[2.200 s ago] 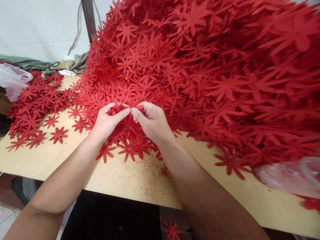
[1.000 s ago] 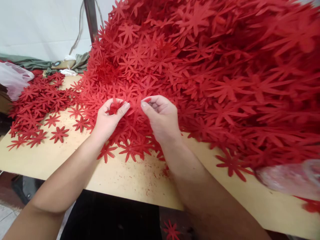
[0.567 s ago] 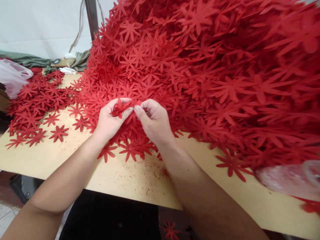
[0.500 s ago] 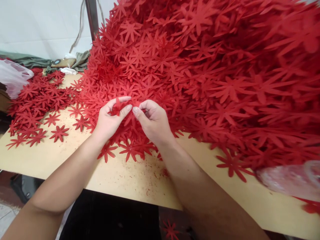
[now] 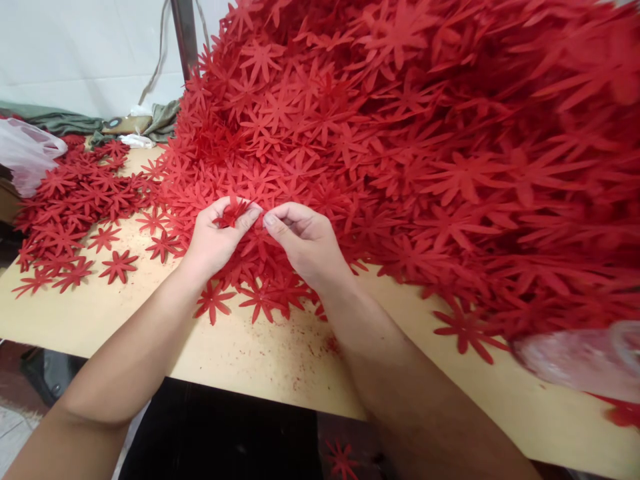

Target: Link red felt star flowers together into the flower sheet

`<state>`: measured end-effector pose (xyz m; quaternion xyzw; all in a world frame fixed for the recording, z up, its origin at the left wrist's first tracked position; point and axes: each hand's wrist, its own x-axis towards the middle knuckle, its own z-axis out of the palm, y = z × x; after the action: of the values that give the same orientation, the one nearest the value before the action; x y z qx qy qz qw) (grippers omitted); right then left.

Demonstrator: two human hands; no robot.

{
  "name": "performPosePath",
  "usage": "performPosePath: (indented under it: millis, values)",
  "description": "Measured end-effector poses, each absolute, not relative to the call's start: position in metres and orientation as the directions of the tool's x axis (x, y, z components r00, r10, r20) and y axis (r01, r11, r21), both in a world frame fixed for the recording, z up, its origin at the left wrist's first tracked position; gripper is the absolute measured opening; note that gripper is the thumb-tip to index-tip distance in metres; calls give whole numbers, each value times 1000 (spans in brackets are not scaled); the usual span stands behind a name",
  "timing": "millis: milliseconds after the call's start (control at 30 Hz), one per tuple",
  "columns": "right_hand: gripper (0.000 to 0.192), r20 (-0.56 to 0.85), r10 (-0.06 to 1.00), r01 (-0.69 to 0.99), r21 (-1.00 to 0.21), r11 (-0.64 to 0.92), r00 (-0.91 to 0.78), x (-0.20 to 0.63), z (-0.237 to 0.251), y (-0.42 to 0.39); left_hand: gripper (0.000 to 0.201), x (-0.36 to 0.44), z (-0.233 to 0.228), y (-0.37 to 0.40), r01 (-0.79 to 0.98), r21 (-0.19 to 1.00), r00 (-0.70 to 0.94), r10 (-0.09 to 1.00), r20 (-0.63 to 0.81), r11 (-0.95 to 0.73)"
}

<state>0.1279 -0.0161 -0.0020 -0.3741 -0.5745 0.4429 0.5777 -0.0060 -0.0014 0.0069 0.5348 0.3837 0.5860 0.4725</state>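
Small red flower cutout (image 5: 231,215), thin flat material with narrow pointed petals, crumpled and bunched, petals sticking up at angles. Lifted clear of the table, pinched between thumb and fingers of the left hand (image 5: 213,241); the right hand (image 5: 305,241) pinches its right edge, thumb tips nearly meeting. It sits just above the near foot of the big heap of identical red flowers (image 5: 400,147).
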Motion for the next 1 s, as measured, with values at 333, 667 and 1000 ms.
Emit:
performPosePath:
  millis: [333,667,1000]
  values:
    - [28,162,986,-272,-951,146,-38,123,0,-18,41,-5,5,-3,-81,959,42,960,276,-272]
    - [21,40,987,-358,-929,94,155,125,-3,-11,35,-2,6,-6,-35,944,-50,944,325,-327]
    - [27,140,926,-238,-943,233,351,137,-14,0,39,-1,12,-9,-92,968,19,971,238,-235]
